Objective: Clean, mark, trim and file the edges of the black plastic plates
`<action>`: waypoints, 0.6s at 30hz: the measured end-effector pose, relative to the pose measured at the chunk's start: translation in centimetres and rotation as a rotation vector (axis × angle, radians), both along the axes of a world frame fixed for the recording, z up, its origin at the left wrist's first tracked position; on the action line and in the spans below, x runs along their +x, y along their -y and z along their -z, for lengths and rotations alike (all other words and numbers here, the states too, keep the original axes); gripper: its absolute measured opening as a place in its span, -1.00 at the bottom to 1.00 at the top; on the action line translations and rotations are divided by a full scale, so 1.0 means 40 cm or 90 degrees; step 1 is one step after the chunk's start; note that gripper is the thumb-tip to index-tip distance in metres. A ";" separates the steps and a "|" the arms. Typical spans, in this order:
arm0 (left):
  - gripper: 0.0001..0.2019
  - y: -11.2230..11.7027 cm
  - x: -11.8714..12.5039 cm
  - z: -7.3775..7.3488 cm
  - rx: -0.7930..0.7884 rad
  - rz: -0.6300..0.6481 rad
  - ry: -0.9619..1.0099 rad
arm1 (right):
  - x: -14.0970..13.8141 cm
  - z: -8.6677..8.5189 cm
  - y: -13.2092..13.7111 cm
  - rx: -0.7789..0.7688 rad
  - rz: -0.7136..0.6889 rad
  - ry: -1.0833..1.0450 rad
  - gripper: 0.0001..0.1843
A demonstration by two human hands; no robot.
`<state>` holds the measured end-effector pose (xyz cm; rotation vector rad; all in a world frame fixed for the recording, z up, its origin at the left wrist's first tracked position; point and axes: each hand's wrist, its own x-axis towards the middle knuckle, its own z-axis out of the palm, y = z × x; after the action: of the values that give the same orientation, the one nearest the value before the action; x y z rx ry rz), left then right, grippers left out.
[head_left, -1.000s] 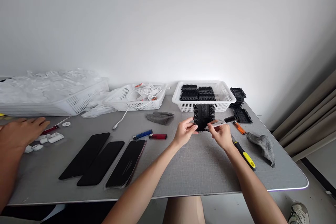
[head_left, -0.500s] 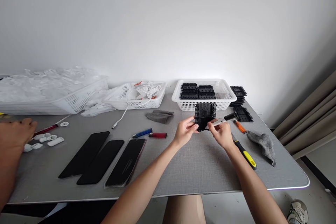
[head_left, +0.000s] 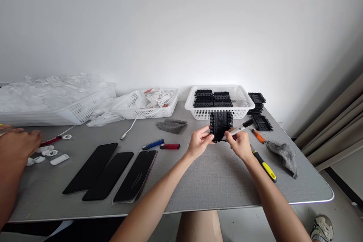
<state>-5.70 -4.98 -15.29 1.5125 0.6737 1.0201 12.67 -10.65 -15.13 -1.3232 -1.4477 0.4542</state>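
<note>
My left hand (head_left: 199, 143) pinches the lower left edge of a black ribbed plastic panel (head_left: 221, 125), held upright just above the grey table (head_left: 215, 181). My right hand (head_left: 239, 144) grips a silver pen-like tool with a black cap (head_left: 241, 127), its tip at the panel's lower right edge. Behind the panel stands a white basket (head_left: 241, 106) holding stacks of the same black panels.
More black panels (head_left: 259, 111) lie right of the basket. An orange lighter (head_left: 258, 135), a yellow-handled tool (head_left: 265, 166) and a grey cloth (head_left: 284, 153) lie at right. Three dark phone screens (head_left: 113, 176), blue and red lighters (head_left: 161, 145), and another person's hand (head_left: 17, 145) at left.
My hands and the panel have barely moved. The other person's hand at left has drawn back towards the table's left edge, and the small white parts lie exposed.
</note>
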 end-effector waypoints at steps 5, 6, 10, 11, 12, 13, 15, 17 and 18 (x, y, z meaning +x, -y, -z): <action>-0.22 -0.010 0.000 0.004 -0.031 -0.013 0.016 | -0.002 0.005 -0.002 -0.009 -0.036 -0.140 -0.53; -0.21 -0.012 0.000 0.005 -0.041 -0.016 0.021 | -0.003 0.004 -0.001 0.006 -0.040 -0.169 -0.53; -0.21 -0.018 0.000 0.009 -0.083 -0.008 0.032 | -0.005 -0.003 0.009 0.089 -0.029 -0.183 -0.66; -0.22 -0.018 0.000 0.008 -0.091 -0.003 0.032 | -0.005 -0.005 0.011 0.100 -0.018 -0.151 -0.69; -0.23 -0.017 0.000 0.008 -0.096 0.002 0.031 | -0.005 -0.007 0.013 0.109 -0.003 -0.109 -0.72; -0.23 -0.016 0.001 0.006 -0.099 0.006 0.031 | -0.005 -0.008 0.015 0.117 0.014 -0.065 -0.75; -0.24 -0.012 0.001 0.002 -0.099 0.013 0.029 | -0.007 -0.011 0.016 0.135 0.046 -0.003 -0.81; -0.23 -0.008 0.002 -0.002 -0.096 0.019 0.024 | -0.008 -0.012 0.016 0.149 0.054 0.016 -0.82; -0.23 -0.006 0.002 -0.004 -0.094 0.021 0.021 | -0.008 -0.012 0.016 0.152 0.052 0.019 -0.83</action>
<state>-5.62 -4.73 -15.13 1.3715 0.6840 0.9474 12.34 -11.29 -14.67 -1.1956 -1.4180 0.2011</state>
